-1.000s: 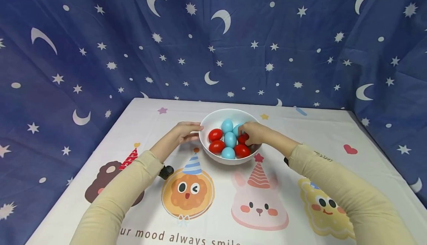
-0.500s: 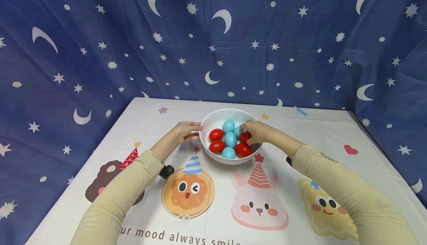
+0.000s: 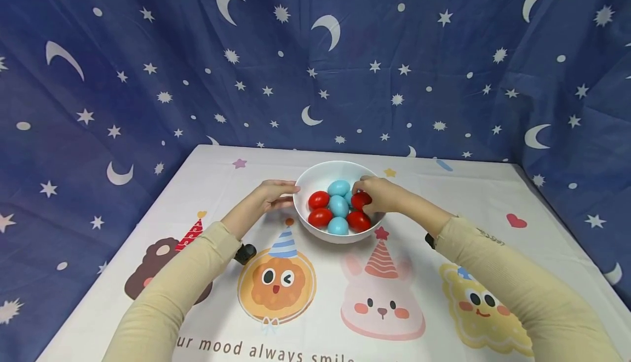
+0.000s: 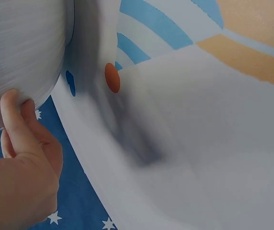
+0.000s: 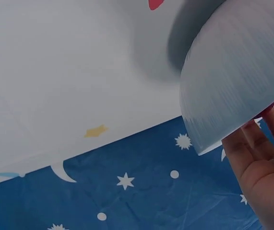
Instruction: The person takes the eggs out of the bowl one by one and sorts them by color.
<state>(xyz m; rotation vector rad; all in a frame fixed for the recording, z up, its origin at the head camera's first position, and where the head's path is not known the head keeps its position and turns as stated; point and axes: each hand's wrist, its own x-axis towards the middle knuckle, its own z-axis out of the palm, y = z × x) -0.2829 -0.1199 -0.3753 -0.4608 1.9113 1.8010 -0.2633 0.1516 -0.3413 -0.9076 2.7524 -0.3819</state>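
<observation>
A white bowl stands on the table, with several red and light-blue eggs inside. At its left side my left hand steadies it; in the left wrist view, the fingers lie against the outer wall near the rim. My right hand reaches over the right rim, its fingers and thumb around a red egg. Beside that egg, a light-blue egg is partly hidden by the fingers. Another light-blue egg lies on its side at the back. In the right wrist view, the bowl wall hides most of the eggs.
The tabletop has a white cloth printed with cartoon figures and lettering. Behind it hangs a dark blue curtain with moons and stars. A small black device is at the left wrist.
The red egg in my right hand has risen slightly and shows more. The back light-blue egg has tipped from upright onto its side. My left hand stays at the bowl.
</observation>
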